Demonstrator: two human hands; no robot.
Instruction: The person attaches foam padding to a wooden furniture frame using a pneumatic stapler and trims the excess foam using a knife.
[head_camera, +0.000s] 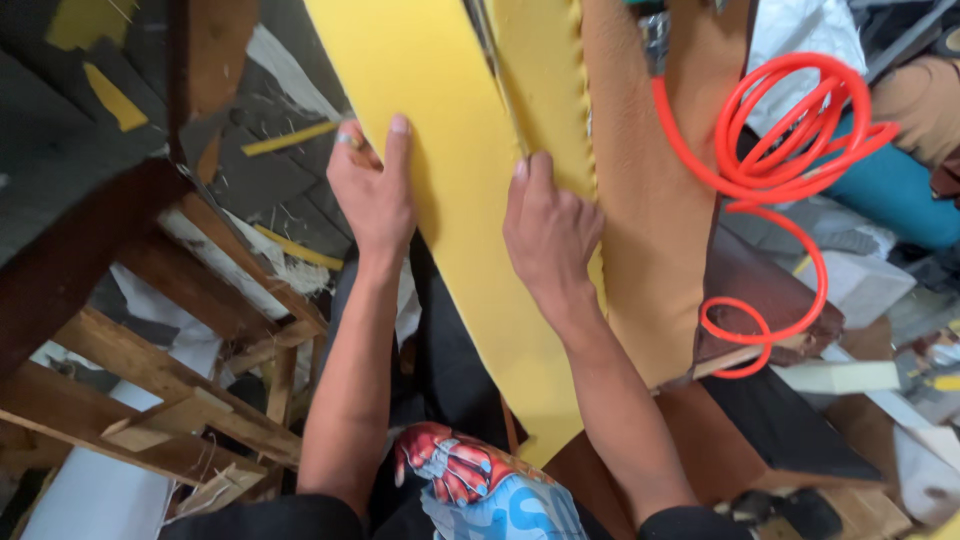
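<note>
A bare wooden frame (170, 390) of rough rails fills the lower left of the frame, with white sheeting (95, 490) beneath it. Dark grey floor (60, 120) in the upper left is littered with yellow foam scraps (112, 97). At right, a coiled orange air hose (790, 150) hangs over brown boards (770, 300), a teal roll (890, 190) and white offcuts (835, 376).

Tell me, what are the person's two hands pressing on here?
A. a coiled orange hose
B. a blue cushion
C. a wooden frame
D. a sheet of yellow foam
D: both the left hand and the right hand lie flat on the yellow foam sheet, while the coiled orange hose hangs apart to the right, untouched.
</note>
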